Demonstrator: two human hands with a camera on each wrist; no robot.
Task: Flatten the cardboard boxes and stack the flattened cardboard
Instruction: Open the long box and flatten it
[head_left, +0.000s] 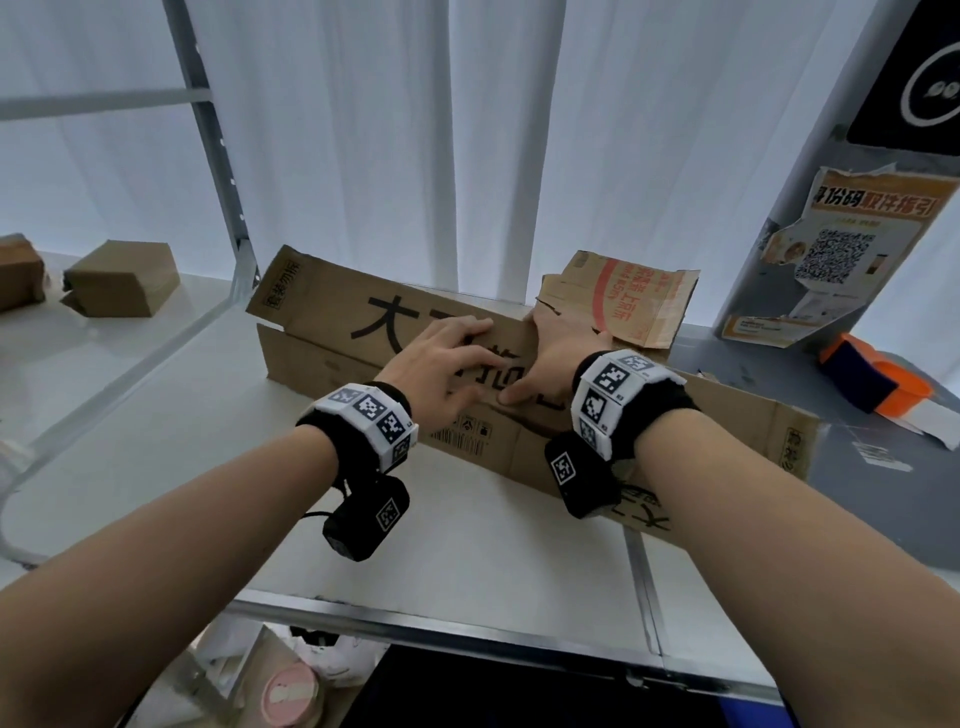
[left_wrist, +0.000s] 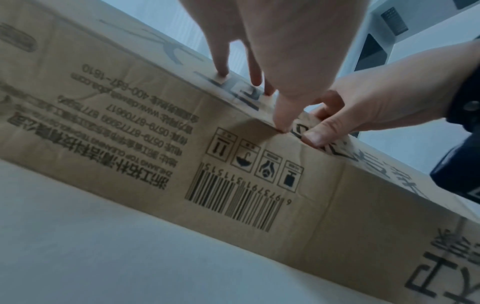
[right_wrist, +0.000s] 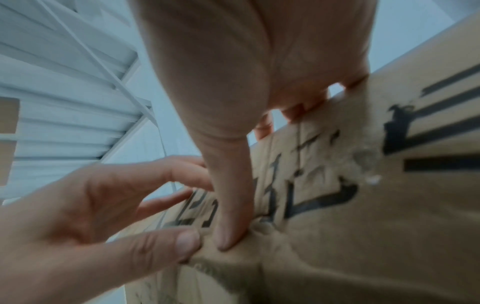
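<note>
A long brown cardboard box (head_left: 322, 317) printed with big black characters lies across the table. Its upper panel is tilted and its left end flap is loose. My left hand (head_left: 452, 358) lies on that panel with spread fingers, the fingertips (left_wrist: 223, 72) pressing the cardboard. My right hand (head_left: 556, 358) is right beside it. The right thumb (right_wrist: 228, 226) pushes into the near crease, which dents, while the right fingers (right_wrist: 296, 111) hook over the far edge. In the left wrist view the box's side (left_wrist: 130, 133) shows a barcode and handling symbols.
A flattened cardboard piece with red print (head_left: 623, 306) leans behind the box. Two small brown boxes (head_left: 119, 280) sit at the far left past a metal post (head_left: 218, 150). At the right are an orange and dark object (head_left: 872, 382) and a QR-code poster (head_left: 841, 254).
</note>
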